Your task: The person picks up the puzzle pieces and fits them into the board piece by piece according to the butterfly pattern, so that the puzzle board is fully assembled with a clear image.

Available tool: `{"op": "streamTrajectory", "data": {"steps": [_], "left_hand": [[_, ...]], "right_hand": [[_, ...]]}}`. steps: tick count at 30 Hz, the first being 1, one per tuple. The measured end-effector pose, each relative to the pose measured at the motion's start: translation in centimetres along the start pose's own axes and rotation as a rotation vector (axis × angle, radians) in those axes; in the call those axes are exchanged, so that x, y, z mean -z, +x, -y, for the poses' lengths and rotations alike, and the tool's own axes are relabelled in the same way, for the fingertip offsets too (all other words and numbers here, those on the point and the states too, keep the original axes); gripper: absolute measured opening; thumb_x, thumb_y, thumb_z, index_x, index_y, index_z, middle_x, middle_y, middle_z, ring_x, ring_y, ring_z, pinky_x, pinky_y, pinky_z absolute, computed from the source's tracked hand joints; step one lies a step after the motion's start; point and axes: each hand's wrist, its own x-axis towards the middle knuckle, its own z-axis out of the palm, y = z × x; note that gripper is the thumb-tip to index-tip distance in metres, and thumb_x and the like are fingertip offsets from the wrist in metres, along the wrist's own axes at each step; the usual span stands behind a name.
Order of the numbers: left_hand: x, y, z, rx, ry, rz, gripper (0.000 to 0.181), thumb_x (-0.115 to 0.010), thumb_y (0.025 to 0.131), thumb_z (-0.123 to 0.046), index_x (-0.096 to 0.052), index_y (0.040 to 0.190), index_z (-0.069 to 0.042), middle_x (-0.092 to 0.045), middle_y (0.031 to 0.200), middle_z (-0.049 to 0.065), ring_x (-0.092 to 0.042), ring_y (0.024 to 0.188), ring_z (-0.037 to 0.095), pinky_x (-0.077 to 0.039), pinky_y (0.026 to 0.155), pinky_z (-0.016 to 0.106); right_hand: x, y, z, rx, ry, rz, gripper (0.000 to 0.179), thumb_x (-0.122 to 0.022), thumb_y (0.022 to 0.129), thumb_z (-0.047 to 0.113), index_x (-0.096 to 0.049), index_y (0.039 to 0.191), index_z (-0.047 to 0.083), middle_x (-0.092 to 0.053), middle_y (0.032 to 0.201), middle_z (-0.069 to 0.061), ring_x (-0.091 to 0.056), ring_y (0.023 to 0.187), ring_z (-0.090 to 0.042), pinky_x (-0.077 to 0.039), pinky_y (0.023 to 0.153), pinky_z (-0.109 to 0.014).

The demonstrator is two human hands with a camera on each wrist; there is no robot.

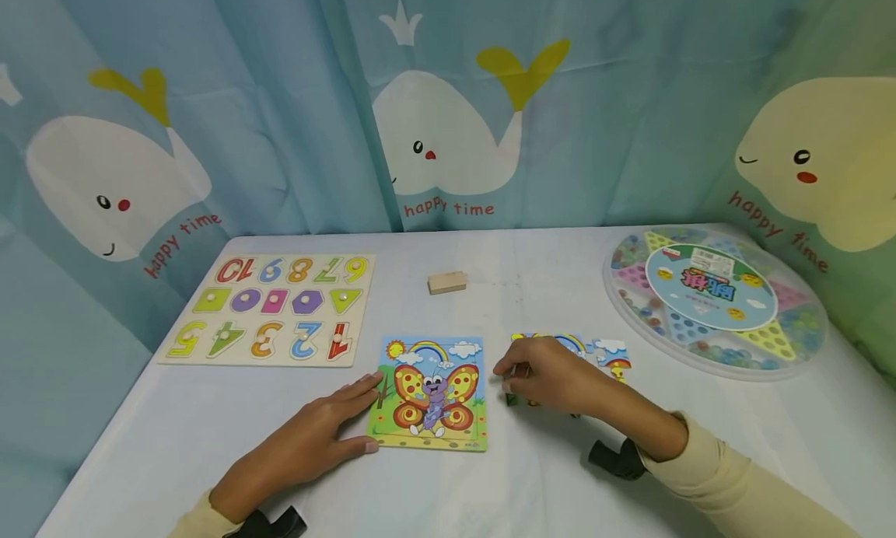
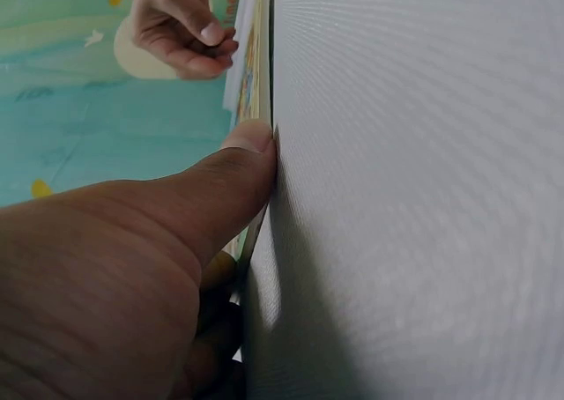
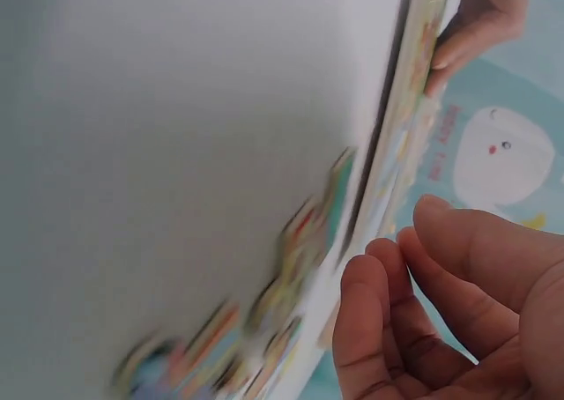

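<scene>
Butterfly puzzle board [image 1: 435, 394]: flat on white tabletop [image 1: 420, 491], left edge touched by left hand [image 1: 318, 427], fingers extended. Right hand [image 1: 549, 373]: fingers loosely bent, narrow thumb gap, nothing visibly held; near loose puzzle pieces [image 1: 610, 351]. Apparent step: piece selection. Next, presumably: careful pinch.

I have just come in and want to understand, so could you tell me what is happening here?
Someone's bare hands are busy around a butterfly puzzle. The left hand touches its left edge, and its picture looks whole. The right hand is over some loose pieces beside it; I see no piece held. A number board lies farther left, and a round game farther right.
</scene>
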Motion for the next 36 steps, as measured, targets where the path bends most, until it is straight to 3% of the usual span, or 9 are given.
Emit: {"op": "streamTrajectory", "data": {"steps": [7, 14, 27, 36], "left_hand": [[0.0, 0.0, 0.0, 0.001, 0.002, -0.008, 0.072, -0.069, 0.086, -0.047, -0.050, 0.143, -0.008, -0.030, 0.157, -0.006, -0.030, 0.142, 0.020, -0.035, 0.109, 0.042], [0.0, -0.1, 0.0, 0.007, -0.009, -0.005, 0.071, -0.070, 0.086, -0.045, -0.050, 0.143, -0.007, -0.031, 0.156, -0.006, -0.029, 0.142, 0.020, -0.034, 0.110, 0.042], [-0.1, 0.0, 0.0, 0.007, 0.003, -0.008, 0.071, -0.071, 0.086, -0.045, -0.050, 0.143, -0.008, -0.031, 0.156, -0.006, -0.029, 0.142, 0.020, -0.034, 0.109, 0.042], [-0.1, 0.0, 0.1, 0.004, 0.008, -0.009, 0.072, -0.069, 0.086, -0.048, -0.050, 0.143, -0.009, -0.032, 0.156, -0.005, -0.030, 0.142, 0.020, -0.035, 0.109, 0.043]], "right_hand": [[1.1, -1.2, -1.0, 0.004, -0.020, -0.041, 0.012, -0.069, 0.088, 0.002, -0.073, 0.100, 0.003, -0.065, 0.093, 0.000, -0.057, 0.070, -0.009, -0.053, 0.057, -0.025], [1.2, -1.7, -1.7, 0.003, -0.019, -0.047, 0.016, -0.069, 0.087, -0.001, -0.070, 0.103, 0.000, -0.066, 0.093, 0.001, -0.061, 0.078, -0.010, -0.054, 0.064, -0.025], [0.7, -1.7, -1.8, 0.011, -0.074, -0.078, 0.020, -0.068, 0.081, -0.008, -0.072, 0.098, 0.002, -0.066, 0.093, 0.000, -0.054, 0.077, -0.012, -0.051, 0.061, -0.023], [0.4, -1.5, -1.6, -0.019, -0.118, -0.069, 0.018, -0.076, 0.079, -0.004, -0.074, 0.095, 0.006, -0.062, 0.088, 0.004, -0.050, 0.073, -0.012, -0.047, 0.056, -0.023]]}}
